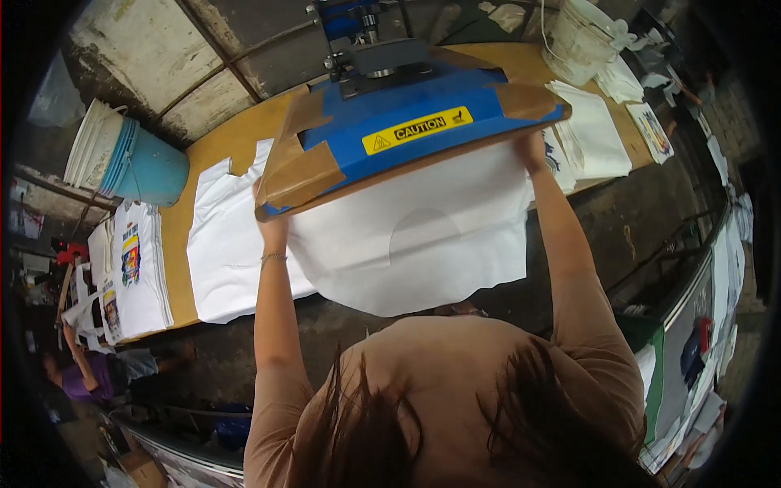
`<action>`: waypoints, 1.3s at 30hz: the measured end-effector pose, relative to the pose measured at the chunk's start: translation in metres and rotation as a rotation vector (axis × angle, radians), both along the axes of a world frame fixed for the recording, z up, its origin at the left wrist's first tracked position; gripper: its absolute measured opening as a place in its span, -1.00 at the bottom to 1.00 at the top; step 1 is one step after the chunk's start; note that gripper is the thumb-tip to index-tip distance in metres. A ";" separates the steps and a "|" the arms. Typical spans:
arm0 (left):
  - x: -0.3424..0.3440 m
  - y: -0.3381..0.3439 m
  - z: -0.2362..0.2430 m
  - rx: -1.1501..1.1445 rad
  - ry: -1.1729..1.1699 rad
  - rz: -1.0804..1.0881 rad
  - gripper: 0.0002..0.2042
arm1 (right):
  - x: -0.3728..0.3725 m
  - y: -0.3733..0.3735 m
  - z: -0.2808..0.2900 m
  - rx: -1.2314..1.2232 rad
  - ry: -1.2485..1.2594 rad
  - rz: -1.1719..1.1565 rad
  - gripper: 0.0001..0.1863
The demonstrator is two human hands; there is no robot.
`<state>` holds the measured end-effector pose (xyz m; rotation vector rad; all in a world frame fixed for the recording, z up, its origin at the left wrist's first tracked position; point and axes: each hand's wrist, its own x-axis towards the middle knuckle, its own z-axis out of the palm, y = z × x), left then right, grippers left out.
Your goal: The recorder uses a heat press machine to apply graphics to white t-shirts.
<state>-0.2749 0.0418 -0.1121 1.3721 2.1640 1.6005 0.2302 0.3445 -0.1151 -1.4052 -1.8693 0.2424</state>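
A heat press with a blue upper plate (342, 122), edged in brown tape, stands over a white shirt (350, 260). The shirt's near part hangs past the table edge toward me and shows a faint half-round outline. At the plate's left end, my left hand (273, 231) is against the shirt, its fingers mostly hidden by the taped corner. My right hand (530, 151) is at the shirt's right side, just below the plate's right end. Its fingers are also largely covered, so I cannot see how either hand grips.
White shirts (224, 244) lie left of the press on a tan table (181, 305); a printed stack (140, 260) is farther left. Folded white cloth (598, 134) lies to the right. Blue (150, 167) and white (576, 45) buckets stand behind. A person in purple (85, 374) is far left.
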 end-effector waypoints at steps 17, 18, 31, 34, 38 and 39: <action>0.122 -0.116 -0.030 -0.255 -1.270 0.035 -0.61 | 0.035 -0.180 -0.021 -1.111 1.029 -0.059 -0.68; 0.123 -0.118 -0.027 -0.202 -1.212 -0.036 -0.66 | 0.031 -0.182 -0.019 -1.040 1.090 -0.049 -0.70; 0.089 -0.093 -0.013 0.002 -0.898 -0.064 -0.78 | 0.037 -0.141 0.001 -0.582 1.150 0.273 -0.90; 0.045 -0.039 -0.008 0.150 -0.915 -0.158 -0.83 | 0.017 -0.092 0.010 -0.509 1.315 0.339 -0.91; -0.022 0.066 -0.015 0.218 -0.774 -0.248 -0.67 | -0.012 0.019 0.002 -0.538 1.080 0.514 -0.69; -0.038 0.092 -0.015 0.213 -0.710 -0.283 -0.67 | -0.028 0.048 -0.004 -0.450 1.050 0.589 -0.65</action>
